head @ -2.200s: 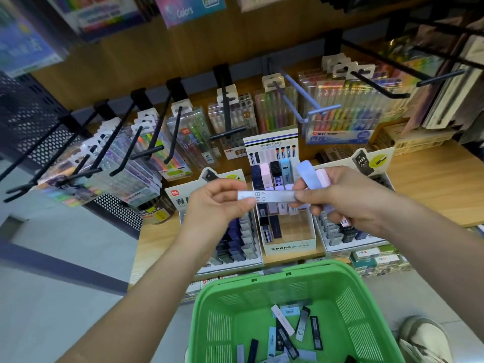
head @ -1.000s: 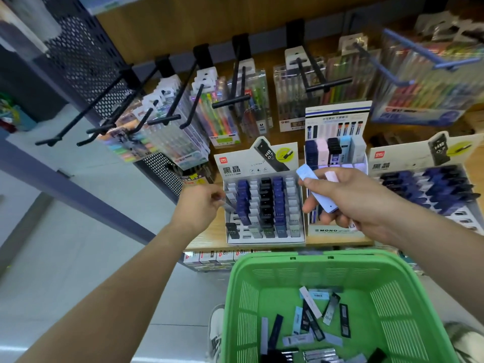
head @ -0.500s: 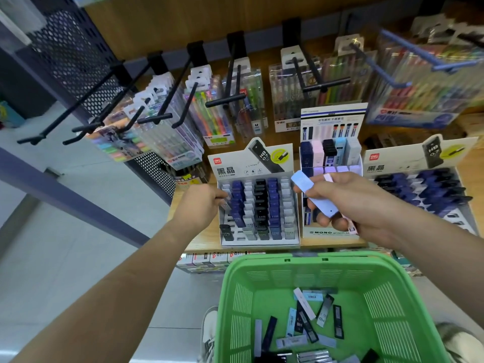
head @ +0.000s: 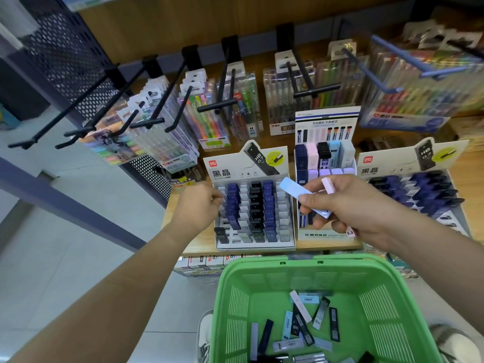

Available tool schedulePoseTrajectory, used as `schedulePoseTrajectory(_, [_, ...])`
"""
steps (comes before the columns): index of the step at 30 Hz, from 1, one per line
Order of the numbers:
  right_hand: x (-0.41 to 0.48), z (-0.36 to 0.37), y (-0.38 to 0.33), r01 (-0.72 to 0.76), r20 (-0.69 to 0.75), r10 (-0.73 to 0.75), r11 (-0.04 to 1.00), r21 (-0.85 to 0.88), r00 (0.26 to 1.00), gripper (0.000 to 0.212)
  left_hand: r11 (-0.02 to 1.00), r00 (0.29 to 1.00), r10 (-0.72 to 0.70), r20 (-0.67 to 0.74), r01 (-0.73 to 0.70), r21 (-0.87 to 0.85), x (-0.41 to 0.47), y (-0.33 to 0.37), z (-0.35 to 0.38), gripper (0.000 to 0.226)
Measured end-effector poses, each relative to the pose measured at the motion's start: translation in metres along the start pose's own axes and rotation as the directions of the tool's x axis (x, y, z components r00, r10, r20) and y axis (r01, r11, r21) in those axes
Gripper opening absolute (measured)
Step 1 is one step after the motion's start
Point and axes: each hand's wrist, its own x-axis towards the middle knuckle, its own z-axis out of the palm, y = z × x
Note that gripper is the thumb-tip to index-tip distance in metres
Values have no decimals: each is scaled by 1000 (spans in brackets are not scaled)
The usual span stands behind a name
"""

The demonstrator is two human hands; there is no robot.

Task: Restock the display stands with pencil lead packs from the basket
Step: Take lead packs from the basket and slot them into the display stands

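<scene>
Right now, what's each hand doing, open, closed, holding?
Left hand: at the display stand; cannot tell.
Right hand: grips a blue pack and a pink pack.

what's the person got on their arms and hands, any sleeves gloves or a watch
Nothing worn shows on either. The left hand and right hand are bare, with no gloves, rings or watch visible. The left forearm and right forearm are uncovered right to the frame's edge, so no sleeve is in view.
</scene>
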Motion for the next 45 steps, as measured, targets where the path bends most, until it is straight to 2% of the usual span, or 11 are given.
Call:
schedulePoseTrajectory(2, [0, -1, 1, 9, -6, -9, 1000, 0, 1000, 16, 969, 998, -65, -8, 61, -241, 0, 16, -16, 12])
schedulePoseTrajectory(4, [0, -1, 1, 15, -8, -15, 1000, 5, 1000, 14, 772, 991, -101, 90, 135, -621, -5, 40, -38, 18])
schedulePoseTrajectory(6, [-1, 0, -1, 4, 10, -4, 1000, 30, 1000, 11, 609, 970, 58, 235, 153, -779, -12, 63, -57, 33])
schedulePoseTrajectory(9, [-4, 1, -4, -54, 89, 46, 994, 98, 995, 8, 631, 923, 239, 301, 88, -771, -23, 87, -66, 42])
schedulePoseTrajectory(14, [-9, -2, -6, -114, 164, 82, 973, 199, 983, 24, 569, 958, 115, 262, 153, -808, -28, 90, -65, 8])
schedulePoseTrajectory(20, [-11, -6, -6, -30, 113, 16, 992, 119, 993, 15, 435, 941, 42, 335, 285, -854, -30, 96, -60, 13])
schedulePoseTrajectory(24, [-14, -12, -4, -56, 104, 44, 992, 111, 994, 11, 322, 918, 126, 377, 322, -890, -28, 104, -65, 24])
schedulePoseTrajectory(32, [-21, -50, 1, -134, 34, 130, 969, 205, 991, 20, 503, 962, 95, 256, 175, -846, -28, 126, -54, 9])
schedulePoseTrajectory(37, [-35, -86, 0, -51, -40, 75, 906, 421, 996, 30, 740, 993, 15, 115, 66, -670, -15, 143, -49, 11])
schedulePoseTrajectory(41, [-44, -105, 3, 37, -117, 15, 900, 435, 993, 13, 774, 997, 57, 53, -10, -633, -8, 168, -51, 17])
schedulePoseTrajectory(45, [-52, -116, 6, 65, -113, -27, 936, 346, 993, 4, 731, 976, 148, 163, 3, -682, -13, 200, -46, 11])
